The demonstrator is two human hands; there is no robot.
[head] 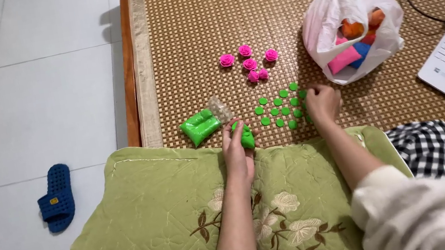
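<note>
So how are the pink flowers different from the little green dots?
The pink flowers are rolled, puffy rose shapes; the green dots are flat round discs. There are only a few flowers but many more dots. The flowers lie farther from the hands; the right hand touches the dots. Both lie on the woven mat.

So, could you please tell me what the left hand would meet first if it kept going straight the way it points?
Probably the green discs just beyond the left hand and its green clay lump; the pink roses lie farther on.
</note>
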